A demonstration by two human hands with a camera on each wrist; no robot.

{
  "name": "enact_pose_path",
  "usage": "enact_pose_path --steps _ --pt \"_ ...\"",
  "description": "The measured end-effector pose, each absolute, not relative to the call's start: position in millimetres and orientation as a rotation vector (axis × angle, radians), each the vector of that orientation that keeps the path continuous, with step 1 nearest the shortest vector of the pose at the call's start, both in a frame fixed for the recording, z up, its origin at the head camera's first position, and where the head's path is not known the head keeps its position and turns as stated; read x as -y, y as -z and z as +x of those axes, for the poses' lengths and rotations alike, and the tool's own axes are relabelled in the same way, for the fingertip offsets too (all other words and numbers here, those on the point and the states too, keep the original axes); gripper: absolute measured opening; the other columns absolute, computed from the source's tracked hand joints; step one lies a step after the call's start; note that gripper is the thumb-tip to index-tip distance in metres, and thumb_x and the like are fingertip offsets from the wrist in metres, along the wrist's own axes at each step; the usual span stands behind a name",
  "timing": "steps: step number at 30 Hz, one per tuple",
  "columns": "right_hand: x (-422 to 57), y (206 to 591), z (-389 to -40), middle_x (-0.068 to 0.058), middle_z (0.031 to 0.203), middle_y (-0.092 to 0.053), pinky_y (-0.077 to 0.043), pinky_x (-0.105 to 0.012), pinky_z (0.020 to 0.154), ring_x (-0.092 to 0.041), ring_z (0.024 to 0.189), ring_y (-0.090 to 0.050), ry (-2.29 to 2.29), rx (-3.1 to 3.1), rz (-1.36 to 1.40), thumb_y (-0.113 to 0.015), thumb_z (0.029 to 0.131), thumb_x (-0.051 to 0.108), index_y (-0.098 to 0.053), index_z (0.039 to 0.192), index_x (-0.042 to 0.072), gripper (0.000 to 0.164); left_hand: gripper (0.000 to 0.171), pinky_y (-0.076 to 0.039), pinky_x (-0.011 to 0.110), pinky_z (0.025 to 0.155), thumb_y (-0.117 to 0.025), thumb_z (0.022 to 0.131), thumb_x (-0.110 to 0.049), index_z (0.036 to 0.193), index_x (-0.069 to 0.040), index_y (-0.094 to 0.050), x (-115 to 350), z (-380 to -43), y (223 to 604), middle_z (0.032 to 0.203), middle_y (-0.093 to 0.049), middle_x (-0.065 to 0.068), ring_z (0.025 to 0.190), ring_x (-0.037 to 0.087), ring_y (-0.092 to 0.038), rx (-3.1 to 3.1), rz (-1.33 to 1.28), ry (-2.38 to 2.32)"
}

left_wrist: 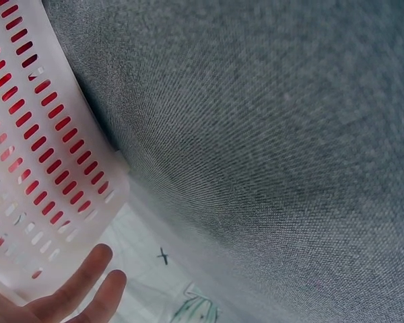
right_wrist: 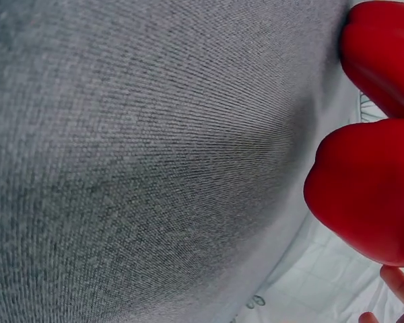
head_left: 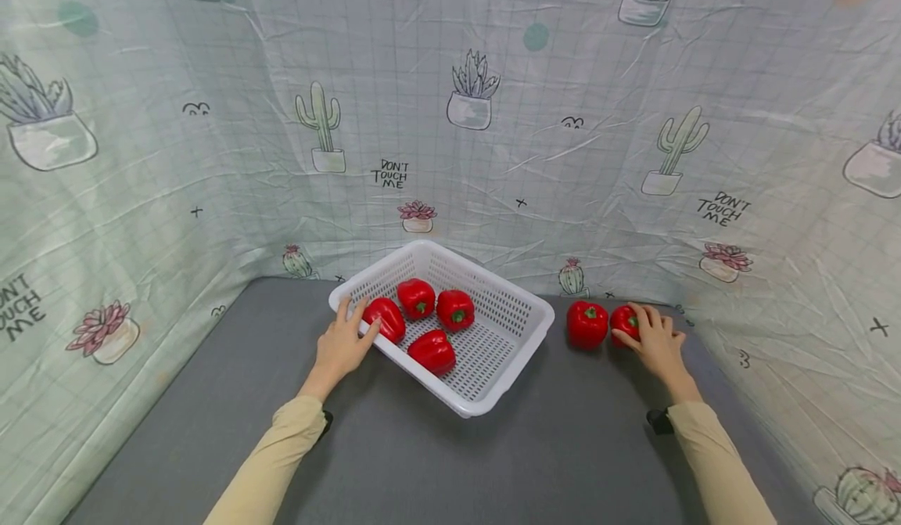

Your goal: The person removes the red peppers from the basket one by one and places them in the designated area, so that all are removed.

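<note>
My left hand (head_left: 342, 345) grips the left edge of a white perforated plastic basket (head_left: 512, 370), thumb over the rim. Seen from the left wrist, two fingers (left_wrist: 87, 272) reach along the outside of the basket wall. Inside the basket lie several red bell peppers (head_left: 455, 310). Over to the right, my right hand (head_left: 660, 347) holds a red bell pepper (right_wrist: 367, 192) on the table, with thumb and fingers on either side of its green stem. Another red bell pepper (head_left: 586, 325) stands upright just left of it.
The grey cloth-covered table (head_left: 450, 470) lies under everything. Behind it and at both sides hangs a pale curtain (head_left: 521, 157) printed with potted cacti, close to the basket's back corner and the two peppers outside it.
</note>
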State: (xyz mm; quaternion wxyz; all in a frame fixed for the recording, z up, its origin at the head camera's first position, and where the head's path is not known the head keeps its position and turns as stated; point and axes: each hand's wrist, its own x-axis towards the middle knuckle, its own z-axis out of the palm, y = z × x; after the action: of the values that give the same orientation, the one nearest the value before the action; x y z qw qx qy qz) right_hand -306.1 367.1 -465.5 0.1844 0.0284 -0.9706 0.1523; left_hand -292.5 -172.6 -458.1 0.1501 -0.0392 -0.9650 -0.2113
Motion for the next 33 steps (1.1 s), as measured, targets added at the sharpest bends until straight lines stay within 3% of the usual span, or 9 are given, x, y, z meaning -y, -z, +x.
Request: enact_pose_path --steps 33 --pt "-370.2 466.1 -318.7 -0.027 0.127 -0.033 -0.013 -0.072 0.080 -0.048 0.112 -0.028 -0.436 2.840 0.075 -0.046 0.084 0.055 -0.031 0.131 0.005 0.070 0.059 -0.047 0.056 0.067 -0.043 0.088 -0.044 0.137 -0.012 -0.034 171.7 -292.8 457.7 0.142 -0.024 0.020 0.093 0.044 -0.055 2.783 -0.098 0.608"
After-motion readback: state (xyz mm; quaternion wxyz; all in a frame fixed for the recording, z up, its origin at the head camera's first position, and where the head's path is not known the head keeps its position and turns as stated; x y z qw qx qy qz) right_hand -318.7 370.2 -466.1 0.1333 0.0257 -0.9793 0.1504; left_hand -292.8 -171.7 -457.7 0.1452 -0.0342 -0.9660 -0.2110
